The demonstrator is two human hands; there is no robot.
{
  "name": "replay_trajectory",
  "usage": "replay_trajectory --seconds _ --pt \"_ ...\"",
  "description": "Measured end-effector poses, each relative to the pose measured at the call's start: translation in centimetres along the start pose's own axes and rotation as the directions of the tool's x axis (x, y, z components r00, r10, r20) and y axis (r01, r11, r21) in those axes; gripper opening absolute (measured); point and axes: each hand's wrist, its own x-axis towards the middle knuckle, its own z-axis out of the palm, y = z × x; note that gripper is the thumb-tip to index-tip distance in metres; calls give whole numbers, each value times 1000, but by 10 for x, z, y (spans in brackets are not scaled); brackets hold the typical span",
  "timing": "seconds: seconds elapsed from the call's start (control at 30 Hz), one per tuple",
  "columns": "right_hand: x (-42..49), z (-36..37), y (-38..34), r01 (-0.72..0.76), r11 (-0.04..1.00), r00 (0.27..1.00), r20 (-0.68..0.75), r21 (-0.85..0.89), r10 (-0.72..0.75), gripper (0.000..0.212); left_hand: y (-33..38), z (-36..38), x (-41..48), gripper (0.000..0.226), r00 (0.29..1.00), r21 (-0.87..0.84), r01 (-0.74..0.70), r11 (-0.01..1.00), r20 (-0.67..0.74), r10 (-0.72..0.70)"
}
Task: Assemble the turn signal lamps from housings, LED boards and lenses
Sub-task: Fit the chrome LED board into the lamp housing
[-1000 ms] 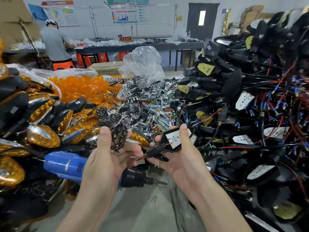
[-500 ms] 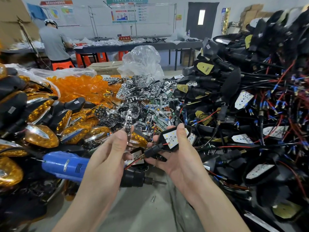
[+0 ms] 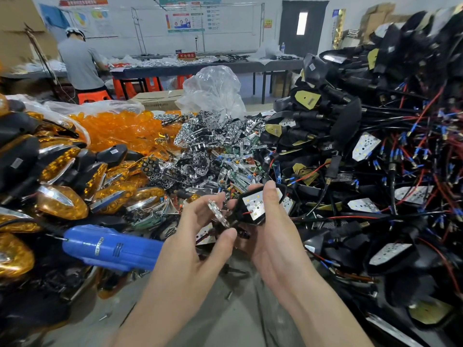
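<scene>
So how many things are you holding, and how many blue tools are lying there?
Black lamp housing with LED board, in the right hand: 1
Chrome reflector plate, in the left hand: 1
Blue electric screwdriver, lying at the left: 1
Total: 3
</scene>
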Motion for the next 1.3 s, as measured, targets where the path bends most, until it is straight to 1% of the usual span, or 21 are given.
replay_trajectory --seconds 0.07,0.17,0.23,0.43,0.53,0.6,0.67,0.7,0.8,0.93,1.07,1.1,1.2,1.3 --pt "-1 3 -1 17 999 1000 3 -33 -17 34 -2 -1 -1 46 999 70 -32 997 19 30" --pt "-4 6 -1 56 994 998 10 -99 -56 35 -3 -1 -1 46 998 110 -54 992 17 52" --pt "-7 7 -1 89 985 996 15 -149 -88 39 -4 -1 -1 43 998 146 -63 987 8 62" --pt "-11 11 2 160 954 986 -3 -254 -166 59 -5 -1 -1 49 997 226 -80 971 11 79" --pt "-14 11 4 187 930 981 16 -318 -192 61 -5 -1 -2 51 996 289 -84 954 6 86" --pt "-17 12 4 205 903 978 38 -377 -206 57 -4 -1 -1 51 996 331 -81 940 -1 86" --pt "-18 13 2 241 871 970 68 -428 -235 41 -1 -1 0 50 996 382 -80 921 -13 91" --pt "-19 14 2 254 860 966 76 -442 -246 38 1 0 0 50 995 412 -81 908 -16 96" --pt "-18 14 4 261 845 964 82 -467 -253 40 2 3 1 45 996 449 -79 890 -2 90" --pt "-17 15 6 244 851 969 84 -464 -232 46 1 3 3 48 995 456 -93 885 22 93" --pt "-13 8 7 178 883 984 74 -433 -162 50 3 7 3 42 991 475 -125 871 21 131" --pt "-8 10 5 145 897 989 51 -418 -137 47 3 8 2 44 990 479 -129 868 18 137" --pt "0 13 -2 48 943 999 2 -329 -50 26 2 11 4 50 989 496 -127 859 2 145" --pt "0 9 0 74 957 997 -2 -280 -78 24 0 11 5 47 989 500 -116 858 -21 145"
